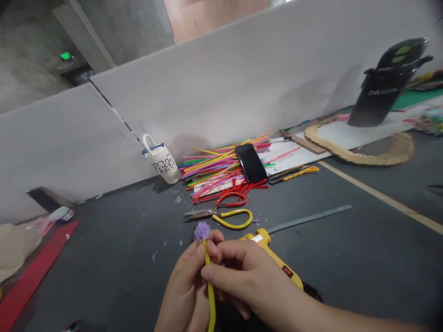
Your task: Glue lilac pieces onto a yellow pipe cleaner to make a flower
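Step in hand looks like fixing or shaping the joint between purple head (202, 230) and yellow stem (211, 302). Piece is held upright, low centre, above the surface (121, 258), near side of scissors (204, 213). Left hand (185, 279): fingers pinching stem just under the head. Right hand (247, 272): thumb on stem lower down, index curled behind; exact contact hidden. Right forearm angles in from lower right, partly covering glue gun (277, 258). Next move likely calls for steady left pinch, light right-hand pressure.
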The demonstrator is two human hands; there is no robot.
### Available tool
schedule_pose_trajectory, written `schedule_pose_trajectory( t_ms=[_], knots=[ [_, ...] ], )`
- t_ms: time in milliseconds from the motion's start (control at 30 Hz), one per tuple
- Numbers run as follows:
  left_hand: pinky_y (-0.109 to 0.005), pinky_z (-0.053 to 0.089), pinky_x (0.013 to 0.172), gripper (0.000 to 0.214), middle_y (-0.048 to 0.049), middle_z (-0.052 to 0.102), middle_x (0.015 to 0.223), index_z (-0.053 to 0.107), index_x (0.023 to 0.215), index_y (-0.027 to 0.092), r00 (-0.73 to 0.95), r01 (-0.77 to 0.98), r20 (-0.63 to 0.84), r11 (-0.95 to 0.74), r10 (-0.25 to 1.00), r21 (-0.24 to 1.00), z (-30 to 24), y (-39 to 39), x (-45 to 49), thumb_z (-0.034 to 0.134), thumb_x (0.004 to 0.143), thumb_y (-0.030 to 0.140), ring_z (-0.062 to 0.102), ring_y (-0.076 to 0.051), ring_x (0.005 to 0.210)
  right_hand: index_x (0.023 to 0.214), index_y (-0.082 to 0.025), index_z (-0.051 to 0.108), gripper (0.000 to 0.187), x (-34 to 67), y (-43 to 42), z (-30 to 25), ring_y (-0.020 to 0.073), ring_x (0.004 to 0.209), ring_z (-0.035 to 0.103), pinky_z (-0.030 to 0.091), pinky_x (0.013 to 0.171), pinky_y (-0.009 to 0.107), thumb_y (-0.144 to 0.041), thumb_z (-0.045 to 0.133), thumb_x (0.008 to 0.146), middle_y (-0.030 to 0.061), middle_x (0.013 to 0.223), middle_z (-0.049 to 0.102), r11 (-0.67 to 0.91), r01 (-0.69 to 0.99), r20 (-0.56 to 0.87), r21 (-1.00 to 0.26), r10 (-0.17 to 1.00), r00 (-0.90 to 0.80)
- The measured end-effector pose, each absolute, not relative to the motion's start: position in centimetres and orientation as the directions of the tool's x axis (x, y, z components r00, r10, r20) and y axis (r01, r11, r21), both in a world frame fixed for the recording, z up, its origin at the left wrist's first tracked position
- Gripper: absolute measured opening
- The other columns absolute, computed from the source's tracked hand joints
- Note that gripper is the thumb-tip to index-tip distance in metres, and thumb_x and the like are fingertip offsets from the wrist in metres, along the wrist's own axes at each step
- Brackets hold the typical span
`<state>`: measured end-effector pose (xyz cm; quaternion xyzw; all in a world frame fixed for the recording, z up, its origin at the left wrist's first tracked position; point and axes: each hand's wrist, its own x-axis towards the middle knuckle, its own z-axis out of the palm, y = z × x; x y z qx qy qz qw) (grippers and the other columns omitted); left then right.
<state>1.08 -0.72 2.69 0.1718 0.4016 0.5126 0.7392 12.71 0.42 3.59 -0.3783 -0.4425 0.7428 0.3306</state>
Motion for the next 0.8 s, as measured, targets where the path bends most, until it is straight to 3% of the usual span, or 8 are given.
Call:
schedule_pose_trajectory(
  t_ms=[167,267,333,533,700,800],
  knots=[
    [-0.033,0.058,0.077,0.020,-0.0060,0.074,0.075,0.077,0.072,0.015,0.101,-0.645,-0.452,0.404,0.886,0.649,2.71,-0.44,1.24,0.085,0.058,0.026,0.071,-0.023,0.077,0.056,-0.018,0.046,0.020,12.78,0.39,3.45,0.0082,0.052,0.039,0.031,0.047,0.018,-0.015,0.053,0.074,-0.0054,0.054,0.043,-0.034,-0.006,-0.030,-0.999,0.937,-0.348],
    [-0.034,0.057,0.081,0.017,-0.0047,0.075,0.071,0.077,0.068,0.016,0.076,-0.662,-0.481,0.405,0.873,0.630,3.12,-0.48,1.46,0.086,0.054,0.020,0.071,-0.021,0.071,0.054,-0.019,0.041,0.024,13.05,0.26,2.95,0.0074,0.048,0.035,0.028,0.046,0.019,-0.018,0.053,0.075,-0.0065,0.052,0.041,0.178,0.156,0.124,-0.972,0.945,-0.302],
    [-0.033,0.057,0.081,0.019,-0.0040,0.076,0.070,0.077,0.067,0.016,0.079,-0.672,-0.489,0.409,0.869,0.617,3.24,-0.57,1.44,0.088,0.051,0.019,0.071,-0.019,0.067,0.054,-0.019,0.040,0.026,13.20,0.19,2.81,0.0069,0.046,0.034,0.026,0.046,0.019,-0.019,0.052,0.076,-0.0071,0.050,0.039,0.238,0.220,0.168,-0.946,0.940,-0.298],
    [-0.029,0.057,0.076,0.012,-0.0020,0.074,0.071,0.077,0.070,0.018,0.115,-0.658,-0.438,0.399,0.892,0.639,2.71,-0.80,0.91,0.084,0.061,0.022,0.070,-0.017,0.067,0.054,-0.019,0.039,0.025,13.48,0.30,3.26,0.0075,0.048,0.035,0.026,0.047,0.020,-0.020,0.052,0.076,-0.0069,0.051,0.039,0.254,0.265,0.160,-0.930,0.930,-0.331],
    [-0.021,0.056,0.065,0.021,-0.0031,0.073,0.068,0.077,0.066,0.015,0.074,-0.670,-0.515,0.425,0.854,0.609,2.91,-0.84,0.88,0.089,0.049,0.019,0.067,-0.014,0.064,0.053,-0.020,0.040,0.026,13.57,0.28,3.38,0.0082,0.047,0.034,0.026,0.046,0.020,-0.023,0.050,0.076,-0.0065,0.050,0.039,0.127,0.242,0.034,-0.962,0.935,-0.354],
    [-0.021,0.055,0.062,0.023,-0.0028,0.072,0.065,0.076,0.064,0.014,0.017,-0.657,-0.519,0.401,0.855,0.639,2.93,-0.86,0.89,0.090,0.047,0.021,0.064,-0.013,0.062,0.054,-0.019,0.044,0.023,13.50,0.27,3.24,0.0083,0.048,0.034,0.027,0.045,0.020,-0.024,0.050,0.076,-0.0064,0.050,0.040,0.035,0.199,-0.042,-0.979,0.928,-0.371]
  ],
)
